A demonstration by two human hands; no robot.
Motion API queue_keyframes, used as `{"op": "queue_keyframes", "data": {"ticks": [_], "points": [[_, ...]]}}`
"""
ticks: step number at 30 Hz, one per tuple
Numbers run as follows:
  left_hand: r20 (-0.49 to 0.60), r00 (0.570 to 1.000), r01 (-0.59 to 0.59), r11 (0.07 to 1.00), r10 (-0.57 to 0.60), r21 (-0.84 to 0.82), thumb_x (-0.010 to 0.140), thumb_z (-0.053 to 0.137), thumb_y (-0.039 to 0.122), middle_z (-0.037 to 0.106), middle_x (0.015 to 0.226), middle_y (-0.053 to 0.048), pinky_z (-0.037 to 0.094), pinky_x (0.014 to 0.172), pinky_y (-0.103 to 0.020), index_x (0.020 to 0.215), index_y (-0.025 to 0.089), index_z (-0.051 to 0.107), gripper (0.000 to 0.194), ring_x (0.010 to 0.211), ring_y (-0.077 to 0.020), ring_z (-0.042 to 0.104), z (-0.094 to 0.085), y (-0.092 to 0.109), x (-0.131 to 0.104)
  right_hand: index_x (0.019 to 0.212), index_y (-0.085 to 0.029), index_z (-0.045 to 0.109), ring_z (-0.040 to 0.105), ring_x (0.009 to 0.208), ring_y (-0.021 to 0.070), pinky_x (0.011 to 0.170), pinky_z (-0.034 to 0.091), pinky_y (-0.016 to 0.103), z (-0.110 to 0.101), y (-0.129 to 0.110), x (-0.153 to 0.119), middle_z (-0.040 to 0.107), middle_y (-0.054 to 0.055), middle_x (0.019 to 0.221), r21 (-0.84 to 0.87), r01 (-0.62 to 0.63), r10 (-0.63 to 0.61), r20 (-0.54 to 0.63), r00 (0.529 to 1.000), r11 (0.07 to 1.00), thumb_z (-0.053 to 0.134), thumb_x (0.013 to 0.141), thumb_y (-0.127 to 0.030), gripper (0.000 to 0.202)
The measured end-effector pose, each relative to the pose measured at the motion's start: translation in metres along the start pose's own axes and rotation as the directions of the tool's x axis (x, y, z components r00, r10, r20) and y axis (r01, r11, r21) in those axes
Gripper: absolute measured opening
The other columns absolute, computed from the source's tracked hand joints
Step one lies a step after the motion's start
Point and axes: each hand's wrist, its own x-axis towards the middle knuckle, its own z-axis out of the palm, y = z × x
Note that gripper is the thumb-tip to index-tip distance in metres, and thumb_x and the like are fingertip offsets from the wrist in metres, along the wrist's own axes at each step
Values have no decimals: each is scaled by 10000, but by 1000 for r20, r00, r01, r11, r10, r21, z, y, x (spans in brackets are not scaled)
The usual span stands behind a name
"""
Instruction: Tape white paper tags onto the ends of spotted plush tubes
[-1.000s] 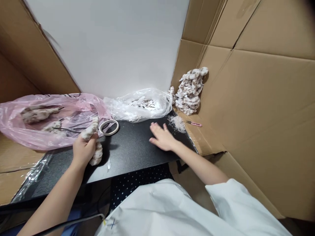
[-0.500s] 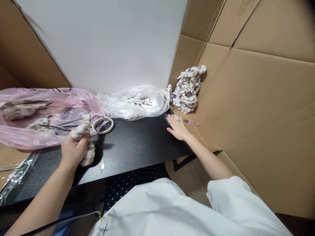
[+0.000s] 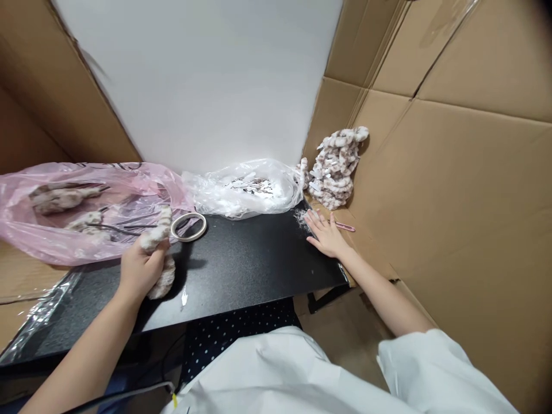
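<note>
My left hand (image 3: 144,267) is closed around a fluffy white-and-brown plush piece (image 3: 163,282), which sticks out above and below the fist. It is held over the left part of the black table (image 3: 241,264). A roll of tape (image 3: 188,227) lies just right of it. At the table's right end, my right hand (image 3: 326,234) lies flat with fingers spread and holds nothing. Loose white fluff (image 3: 303,219) is by its fingertips. Pink-handled thread snips (image 3: 345,226) lie beside that hand, their blade end hidden behind it.
At the left, a pink plastic bag (image 3: 26,230) holds plush pieces and dark rods. A clear bag (image 3: 207,201) of small white pieces sits at the back. Several plush pieces (image 3: 338,167) are heaped in the right corner. Cardboard walls (image 3: 457,218) stand on both sides.
My right hand has slid a little right, off the fluff and over the blade end of the snips. My left hand keeps its grip on the plush piece. The view has shifted slightly.
</note>
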Motion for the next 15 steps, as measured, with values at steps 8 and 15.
{"op": "queue_keyframes", "data": {"ticks": [8,15], "points": [[33,998,-61,998,61,-11,727,518,393,562,653,2,429,620,-257,724,186,543,209,629,-170,526,0,2,-3,1489,-145,300,176,1471,249,1174,189,515,13,-145,41,266,111,1566,346,390,-428,40,903,854,347,958,-543,665],[60,993,-101,995,101,-10,737,524,423,512,554,17,393,533,-259,636,198,515,247,528,-163,480,-1,-4,-6,1499,-125,242,113,1483,230,1190,114,538,28,-204,131,159,90,1593,305,455,-475,-8,880,837,375,958,-537,692]]}}
